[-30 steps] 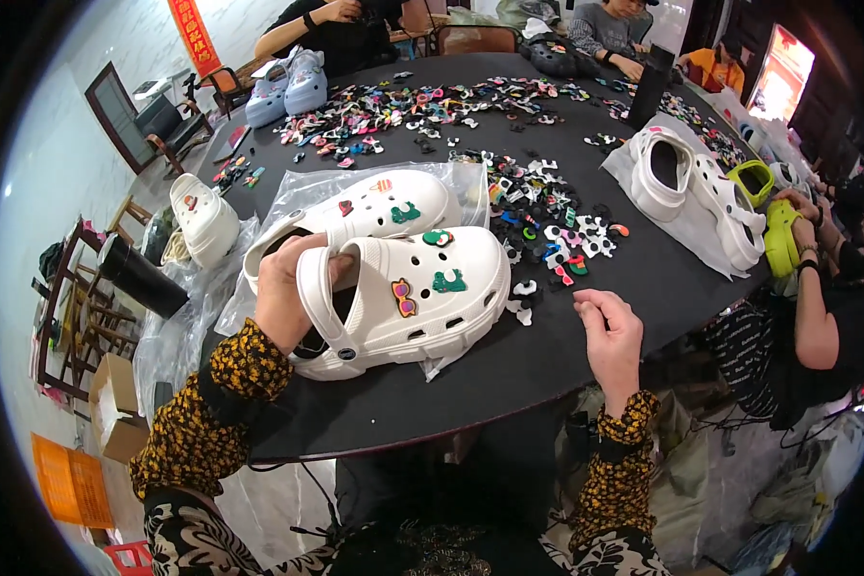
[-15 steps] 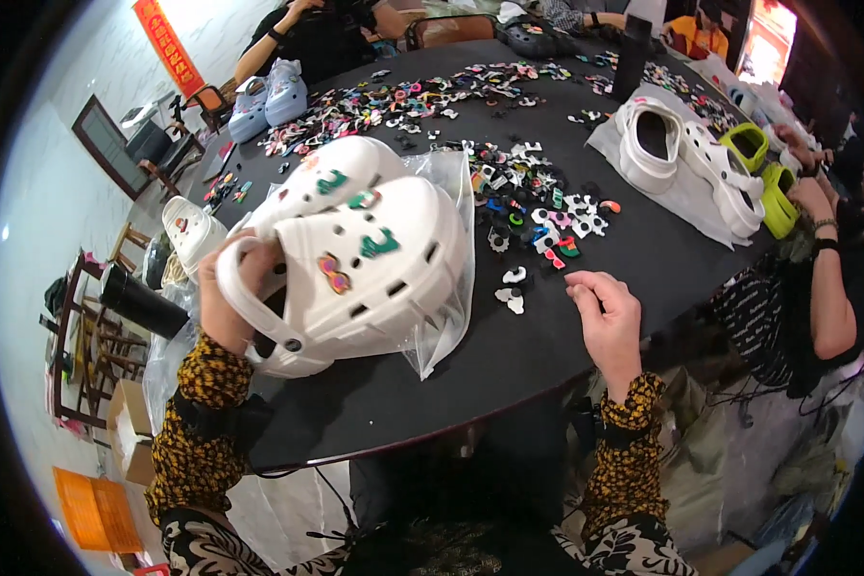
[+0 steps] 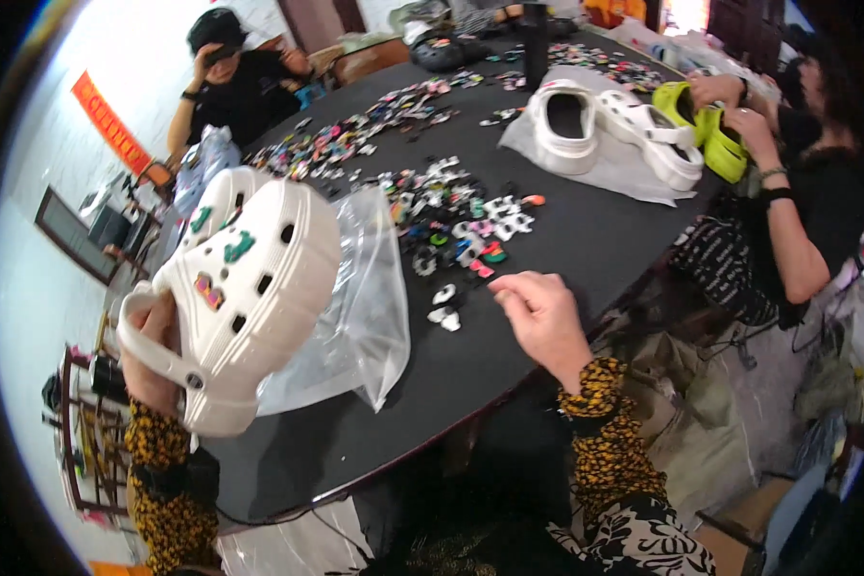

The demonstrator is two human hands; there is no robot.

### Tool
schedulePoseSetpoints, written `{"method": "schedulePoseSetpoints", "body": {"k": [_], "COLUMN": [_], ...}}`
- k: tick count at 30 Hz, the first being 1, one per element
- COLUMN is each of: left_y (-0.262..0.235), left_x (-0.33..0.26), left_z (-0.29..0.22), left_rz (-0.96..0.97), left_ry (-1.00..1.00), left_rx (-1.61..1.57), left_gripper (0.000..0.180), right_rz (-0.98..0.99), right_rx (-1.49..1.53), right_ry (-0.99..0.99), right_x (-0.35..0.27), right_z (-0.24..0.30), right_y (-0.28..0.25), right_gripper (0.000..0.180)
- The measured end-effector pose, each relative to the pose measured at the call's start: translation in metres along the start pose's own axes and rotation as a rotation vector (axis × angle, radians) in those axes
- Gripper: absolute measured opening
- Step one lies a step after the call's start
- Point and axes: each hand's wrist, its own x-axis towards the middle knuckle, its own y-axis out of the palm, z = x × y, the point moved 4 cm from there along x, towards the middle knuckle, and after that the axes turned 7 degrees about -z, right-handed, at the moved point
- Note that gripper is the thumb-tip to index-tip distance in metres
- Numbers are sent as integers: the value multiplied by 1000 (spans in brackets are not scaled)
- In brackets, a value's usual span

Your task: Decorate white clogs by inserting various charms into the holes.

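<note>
A pair of white foam clogs [image 3: 288,245] is gripped at the heel end by my left hand [image 3: 154,360], whose fingers are partly hidden behind a heel strap. Green charms [image 3: 238,247] and a pink-and-yellow sunglasses-shaped charm [image 3: 207,292] sit on the upper of the nearer clog. The clogs are tilted, toes up, beside a clear plastic bag [image 3: 360,317] on the table. My right hand [image 3: 545,322] is closed, thumb against fingers, next to loose shoe charms [image 3: 470,245]; whether something small is pinched there is hidden. Two white charms [image 3: 444,317] lie just left of it.
Another white clog pair [image 3: 566,130] stands on a plastic sheet on the dark table [image 3: 432,384]. At right, a person's hands hold lime-green clogs [image 3: 725,149]. A long heap of charms [image 3: 355,134] runs across the far side, near another person in black [image 3: 245,96].
My left hand has lifted the white clogs to the left and tilted them, uncovering more of the plastic bag. The whole view has shifted. My right hand stays closed beside the charms.
</note>
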Motion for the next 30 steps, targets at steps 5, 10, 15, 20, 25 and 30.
{"method": "schedulePoseSetpoints", "body": {"k": [5,10,15,20,25,30], "left_y": [24,25,15,-5,-27,-44], "left_x": [-5,1,-5,-7,-17,-13], "left_z": [-19,-28,-28,-20,-1,23], "left_rz": [143,105,105,4,47,14], "left_ry": [-28,18,3,2,-28,3], "left_rx": [73,6,-43,32,-67,-156], "left_gripper": [23,26,25,24,31,34], "right_rz": [-1,138,483,678,918,996], "right_rx": [30,63,-33,38,-211,-315], "right_ry": [0,87,-158,-517,-600,-543], "right_x": [-3,4,9,0,3,8], "right_z": [-4,-5,35,101,117,102], "right_y": [2,5,17,55,103,123], "right_gripper": [9,14,48,65,60,38]}}
